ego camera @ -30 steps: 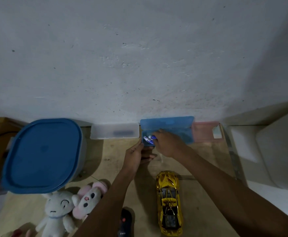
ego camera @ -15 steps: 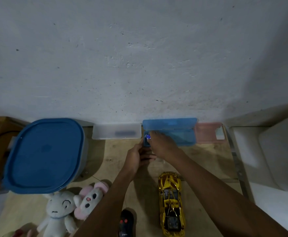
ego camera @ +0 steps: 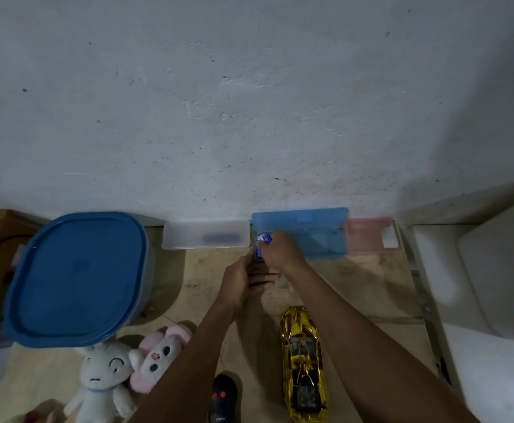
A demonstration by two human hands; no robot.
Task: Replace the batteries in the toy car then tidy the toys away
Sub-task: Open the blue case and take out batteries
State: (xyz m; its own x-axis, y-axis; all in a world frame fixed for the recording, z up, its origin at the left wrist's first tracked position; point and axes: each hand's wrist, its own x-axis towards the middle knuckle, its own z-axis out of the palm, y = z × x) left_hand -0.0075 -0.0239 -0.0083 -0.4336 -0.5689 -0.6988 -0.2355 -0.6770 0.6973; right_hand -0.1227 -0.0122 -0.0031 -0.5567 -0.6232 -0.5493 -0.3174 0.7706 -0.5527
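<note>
A gold toy car (ego camera: 303, 364) lies on the wooden floor near the bottom, nose pointing away from me. Against the wall stands a blue plastic case (ego camera: 310, 232) with its lid raised. My right hand (ego camera: 281, 251) is at the case's left end, fingers closed on blue-and-white batteries (ego camera: 261, 241). My left hand (ego camera: 243, 277) is just below it at the case's left corner, fingers curled; what it holds is hidden. A black remote control (ego camera: 222, 398) lies between my forearms.
A large bin with a blue lid (ego camera: 75, 279) stands at the left. A clear case (ego camera: 205, 238) and a pink case (ego camera: 371, 235) flank the blue one along the wall. Two plush toys (ego camera: 121, 374) lie at the bottom left. White furniture (ego camera: 478, 285) is at the right.
My right hand stayed at the blue case's left end, turning the batteries in its fingers. The left hand hardly moved. The view shifted slightly.
</note>
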